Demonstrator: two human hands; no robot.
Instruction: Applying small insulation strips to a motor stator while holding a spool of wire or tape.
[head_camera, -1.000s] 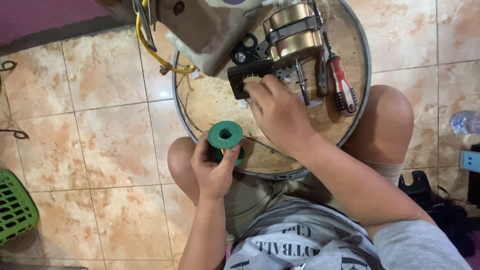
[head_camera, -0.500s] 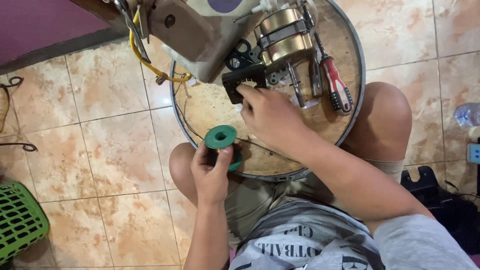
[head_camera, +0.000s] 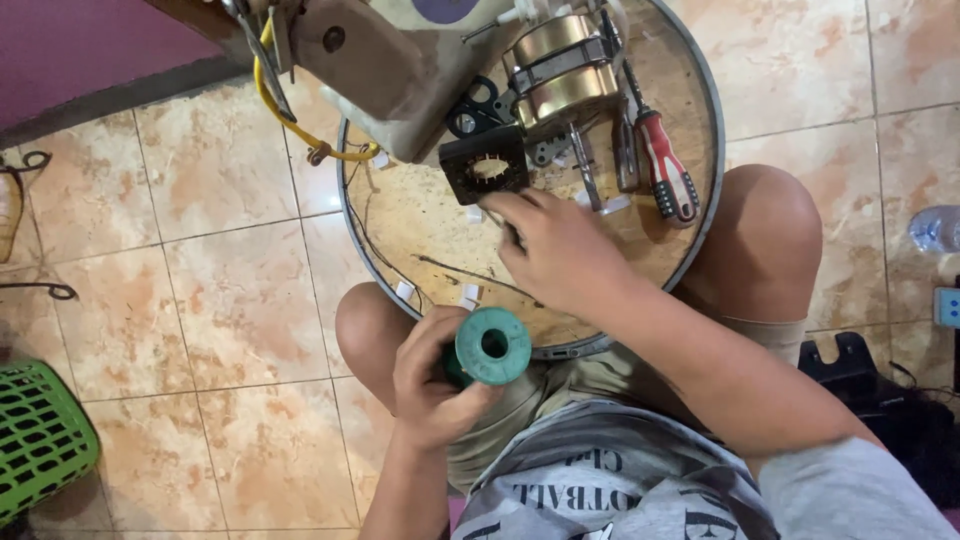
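Note:
My left hand (head_camera: 430, 385) grips a green spool (head_camera: 492, 346) just off the near edge of a round wooden tabletop (head_camera: 420, 215). A thin wire runs across the board toward my right hand (head_camera: 560, 255), whose fingers are pinched together beside a black square motor stator (head_camera: 485, 166); what they pinch is too small to make out. Behind the stator lies a brass-coloured metal assembly (head_camera: 560, 70).
A red-handled screwdriver (head_camera: 668, 165) and pliers lie at the board's right side. A beige machine body (head_camera: 385, 60) with a yellow cable (head_camera: 280, 120) stands at the back. A green basket (head_camera: 40, 435) sits on the tiled floor at left, a plastic bottle (head_camera: 935, 228) at right.
My left hand with the green spool has moved nearer to my body and slightly right. My right hand has drawn back a little from the black stator, which now shows fully.

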